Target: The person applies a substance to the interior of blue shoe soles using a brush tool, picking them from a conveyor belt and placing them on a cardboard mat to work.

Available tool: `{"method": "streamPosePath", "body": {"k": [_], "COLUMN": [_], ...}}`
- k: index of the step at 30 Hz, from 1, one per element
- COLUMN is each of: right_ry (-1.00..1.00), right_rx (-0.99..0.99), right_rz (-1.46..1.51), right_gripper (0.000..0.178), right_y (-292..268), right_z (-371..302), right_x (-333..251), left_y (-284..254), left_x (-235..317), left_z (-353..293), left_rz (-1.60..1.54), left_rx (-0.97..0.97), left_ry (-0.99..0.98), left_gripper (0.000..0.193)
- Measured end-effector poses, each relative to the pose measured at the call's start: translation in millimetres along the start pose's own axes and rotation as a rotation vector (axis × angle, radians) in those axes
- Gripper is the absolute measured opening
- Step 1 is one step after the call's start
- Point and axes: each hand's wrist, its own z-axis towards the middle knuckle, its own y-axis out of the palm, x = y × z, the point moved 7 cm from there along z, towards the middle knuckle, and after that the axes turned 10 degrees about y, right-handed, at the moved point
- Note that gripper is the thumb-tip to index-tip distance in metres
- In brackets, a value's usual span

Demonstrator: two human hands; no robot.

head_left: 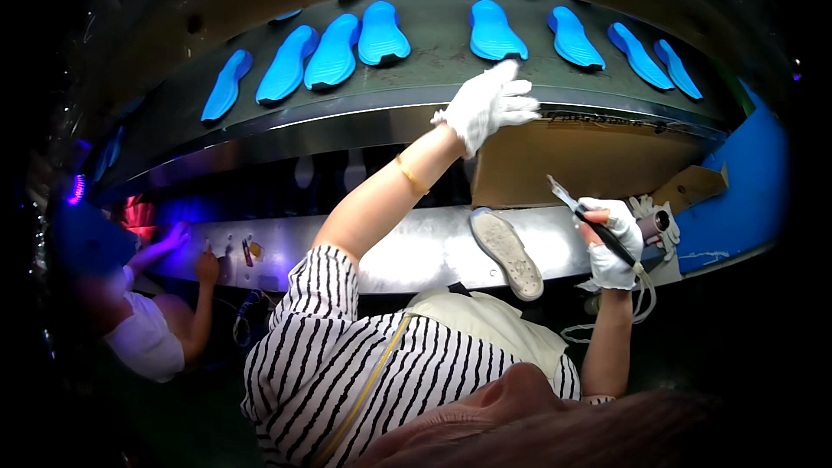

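My left hand (492, 106), in a white glove with a gold bangle on the wrist, reaches out over the near edge of the dark conveyor belt. Its fingers are spread, with nothing seen in them. Just beyond the fingertips lies a blue shoe sole (496, 30); whether they touch is unclear. My right hand (617, 247), gloved with some fingertips bare, is closed around a black-handled pen-like tool (611, 244) with a pale tip pointing up and left. A white cord hangs beside that hand. A grey shoe sole (507, 253) rests on the metal bench between my arms.
More blue soles (331, 52) lie along the conveyor belt (433, 78). Below its edge stands a cardboard sheet (563, 160) behind the metal bench (403, 251). White gloves (667, 234) surround a small cup at right, near a blue panel (750, 182). Another person (152, 321) works at left.
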Motion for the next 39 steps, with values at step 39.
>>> {"method": "streamPosePath", "body": {"k": [39], "right_ry": [0.226], "right_rx": [-0.003], "right_rz": [0.351], "right_gripper": [0.023], "right_y": [0.2], "right_z": [-14.2], "right_x": [38.6], "left_y": [-37.5], "left_x": [171.3], "left_z": [-117.0], "left_rz": [0.209], "left_rx": [-0.395], "left_ry": [1.109], "left_gripper": [0.04]}}
